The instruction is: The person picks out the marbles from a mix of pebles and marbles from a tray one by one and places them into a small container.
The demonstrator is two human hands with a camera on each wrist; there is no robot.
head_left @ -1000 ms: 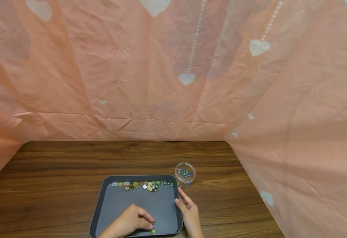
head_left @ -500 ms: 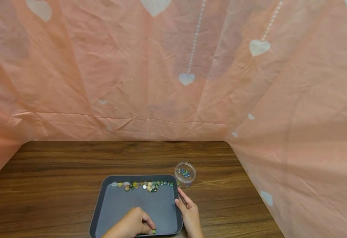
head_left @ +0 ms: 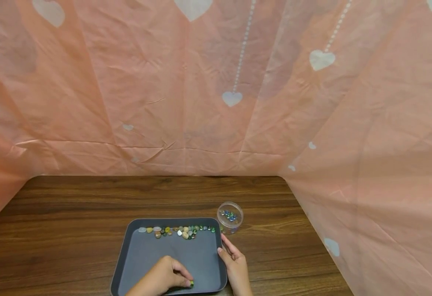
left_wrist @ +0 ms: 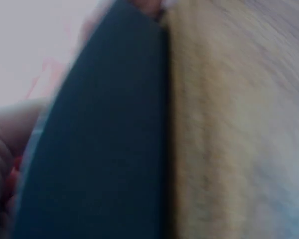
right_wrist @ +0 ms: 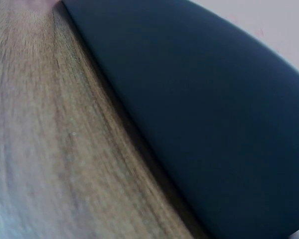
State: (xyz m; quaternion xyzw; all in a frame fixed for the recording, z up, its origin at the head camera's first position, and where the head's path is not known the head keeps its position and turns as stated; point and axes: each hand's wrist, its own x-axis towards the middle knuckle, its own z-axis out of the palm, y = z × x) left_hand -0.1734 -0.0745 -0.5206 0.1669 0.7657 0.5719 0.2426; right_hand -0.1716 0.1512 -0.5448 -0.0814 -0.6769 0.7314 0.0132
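Note:
In the head view my left hand (head_left: 161, 275) is low over the grey tray (head_left: 204, 263), pinching a small yellow-green stone (head_left: 191, 283) between thumb and fingertips near the front wall. My right hand (head_left: 236, 267) holds the tray's right side, its thumb at the rim and its fingers along the outside. Both wrist views are mostly filled by the tray's dark outer wall (left_wrist: 99, 129). Part of the left hand's fingers (left_wrist: 12, 124) shows blurred beyond that wall. The stone is not visible in either wrist view.
Several polished stones and glass beads (head_left: 185, 235) lie along the tray's far side. A clear round container (head_left: 230, 214) with blue and green beads stands by the far right corner. Brown wooden table (head_left: 90, 201) surrounds the tray; pink cloth (head_left: 182, 123) hangs behind and beside it.
My left fingers reached down to the yellow-green stone by the front wall, took hold of it and moved slightly up, away from that wall. The right hand stayed at the tray's side.

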